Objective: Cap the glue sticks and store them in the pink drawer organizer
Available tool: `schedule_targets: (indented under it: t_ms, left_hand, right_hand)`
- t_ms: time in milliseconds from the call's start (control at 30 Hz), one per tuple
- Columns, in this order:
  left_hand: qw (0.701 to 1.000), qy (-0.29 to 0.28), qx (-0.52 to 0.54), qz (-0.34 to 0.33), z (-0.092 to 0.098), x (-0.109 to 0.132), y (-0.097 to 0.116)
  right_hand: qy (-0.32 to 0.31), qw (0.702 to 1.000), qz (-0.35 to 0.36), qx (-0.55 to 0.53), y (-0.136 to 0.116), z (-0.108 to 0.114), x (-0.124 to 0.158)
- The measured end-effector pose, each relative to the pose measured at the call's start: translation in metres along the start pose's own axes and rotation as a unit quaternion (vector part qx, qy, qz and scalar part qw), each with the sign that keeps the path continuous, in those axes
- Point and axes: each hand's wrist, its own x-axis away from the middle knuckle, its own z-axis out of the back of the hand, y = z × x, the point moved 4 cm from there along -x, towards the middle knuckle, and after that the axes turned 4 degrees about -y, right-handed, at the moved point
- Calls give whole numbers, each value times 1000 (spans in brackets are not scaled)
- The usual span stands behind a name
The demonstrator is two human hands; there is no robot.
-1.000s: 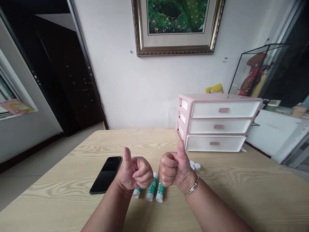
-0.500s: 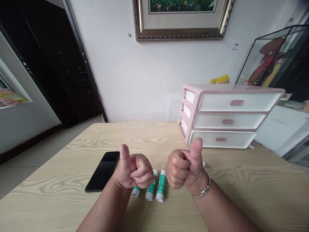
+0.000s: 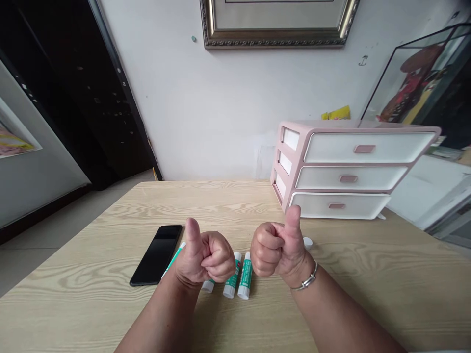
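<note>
My left hand (image 3: 208, 255) is raised over the table in a fist with the thumb pointing up, and nothing shows in it. Level with it, my right hand (image 3: 274, 245) makes the same fist with thumb up, also holding nothing. Between and behind the hands lie green-and-white glue sticks: one (image 3: 245, 277) beside my right hand, another (image 3: 231, 284) partly covered by my left fingers. A third white-ended stick (image 3: 208, 286) is mostly hidden beneath my left hand. A thin green-and-white piece (image 3: 173, 260) shows left of my left wrist. Behind my right wrist sits a small white round thing (image 3: 307, 242).
A black phone (image 3: 156, 255) lies on the wooden table (image 3: 91, 274) at the left. At the back right stands a pink-and-white drawer unit (image 3: 346, 176), with a yellow packet (image 3: 336, 113) behind its top. A framed picture (image 3: 275, 39) hangs on the wall.
The view has shifted slightly downward. My right hand has drifted a little left, uncovering more of the white round thing. More of the green-and-white piece shows by my left wrist. Both fists stay closed.
</note>
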Motion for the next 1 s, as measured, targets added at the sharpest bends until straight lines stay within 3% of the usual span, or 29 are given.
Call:
schedule_targets:
  t_ms: [200, 367, 633, 1000]
  left_hand:
    - [1000, -18, 11, 2, -2, 1, 0]
    - [997, -72, 16, 4, -11, 2, -4]
    - [994, -106, 24, 23, -30, -4, -12]
    - [991, -124, 55, 19, -30, -3, -11]
  right_hand:
    - [-25, 999, 7, -20, 2, -2, 0]
    - [-61, 997, -6, -45, 13, -5, 7]
    - [-148, 983, -27, -104, 26, -27, 1]
    - [-145, 980, -11, -133, 25, -25, -1]
